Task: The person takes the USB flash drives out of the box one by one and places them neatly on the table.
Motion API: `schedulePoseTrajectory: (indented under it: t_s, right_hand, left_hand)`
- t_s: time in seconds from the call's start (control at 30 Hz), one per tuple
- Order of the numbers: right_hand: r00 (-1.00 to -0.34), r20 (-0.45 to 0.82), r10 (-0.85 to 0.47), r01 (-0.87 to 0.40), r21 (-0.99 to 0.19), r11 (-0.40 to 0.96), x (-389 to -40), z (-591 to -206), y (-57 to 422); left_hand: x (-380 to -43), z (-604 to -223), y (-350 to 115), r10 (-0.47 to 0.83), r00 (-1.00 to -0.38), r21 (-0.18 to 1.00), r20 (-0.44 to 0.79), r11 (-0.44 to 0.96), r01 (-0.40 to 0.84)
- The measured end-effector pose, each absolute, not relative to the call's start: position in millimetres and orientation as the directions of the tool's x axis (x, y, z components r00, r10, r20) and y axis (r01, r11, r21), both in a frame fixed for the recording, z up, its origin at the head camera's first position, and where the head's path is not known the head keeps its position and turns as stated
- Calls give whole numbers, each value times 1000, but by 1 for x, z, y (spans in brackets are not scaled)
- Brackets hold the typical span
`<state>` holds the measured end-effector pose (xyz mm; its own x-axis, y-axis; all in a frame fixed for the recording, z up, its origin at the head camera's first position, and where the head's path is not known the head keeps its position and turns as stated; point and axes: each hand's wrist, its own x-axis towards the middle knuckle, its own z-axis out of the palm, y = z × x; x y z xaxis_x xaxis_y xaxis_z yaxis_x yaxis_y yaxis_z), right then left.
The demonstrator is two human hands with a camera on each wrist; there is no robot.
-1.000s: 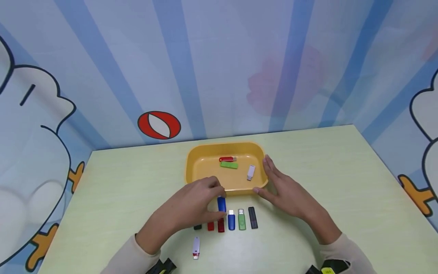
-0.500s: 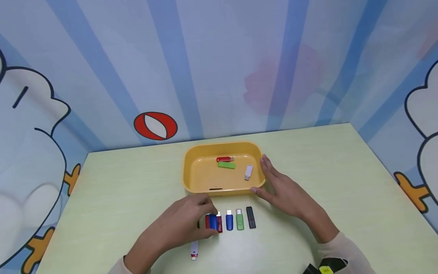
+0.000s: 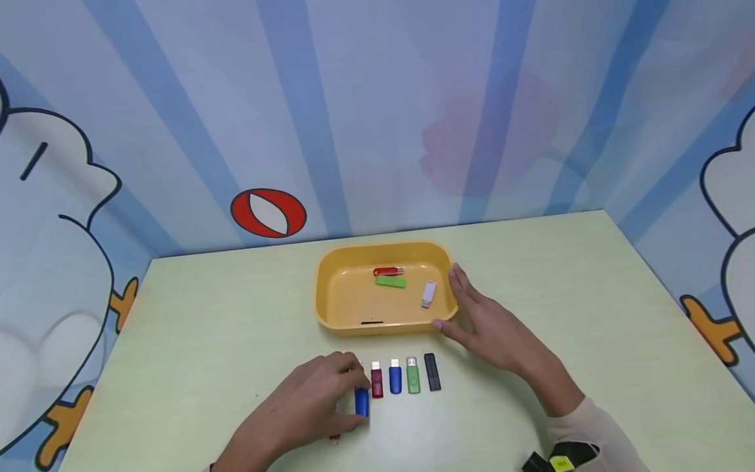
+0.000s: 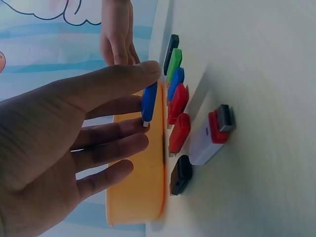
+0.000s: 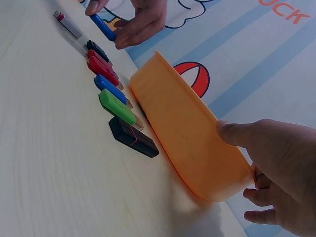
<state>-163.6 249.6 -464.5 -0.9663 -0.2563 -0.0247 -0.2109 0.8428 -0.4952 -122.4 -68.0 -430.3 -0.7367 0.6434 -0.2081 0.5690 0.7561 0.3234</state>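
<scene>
My left hand [image 3: 312, 406] pinches a blue USB stick [image 3: 362, 403] between thumb and fingers, above the row of sticks. In the left wrist view its metal plug points down, and the other fingers are spread. Below lie a red stick [image 4: 179, 133], a black one [image 4: 181, 175] and a white-and-red one [image 4: 205, 143], mostly hidden by the hand in the head view. My right hand [image 3: 498, 328] touches the right front corner of the yellow tray [image 3: 336, 321], thumb at the front rim, straight fingers along the right side.
Inside the tray lie a red stick [image 3: 387, 271], a green stick [image 3: 390, 282] and a white stick [image 3: 428, 294]. Before it stand in a row a dark red stick [image 3: 377, 380], another blue stick [image 3: 395, 379], a green-and-silver stick [image 3: 413, 377] and a black stick [image 3: 432, 372].
My left hand has drawn back from the tray's front edge, left and toward me, carrying the blue USB stick over the row. The right hand keeps its place at the tray.
</scene>
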Motion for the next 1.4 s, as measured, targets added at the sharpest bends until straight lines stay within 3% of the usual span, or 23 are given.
schedulePoseTrajectory:
  t_s: [0.37,0.9,1.4]
  right_hand:
    - [-967,-35,-254,-204,-495,845,-163,-464,250]
    - [-964,-34,-263,-211,-502,839,-163,-464,252]
    - [-966,-38,-257,-203,-510,836,-162,-463,250]
  left_hand:
    - [-110,-440,-72,658,-727,303,-196,746,593]
    - [-110,-449,-67,664,-694,298,-278,746,595]
    - [-106,-452,-68,645,-715,259,-269,763,592]
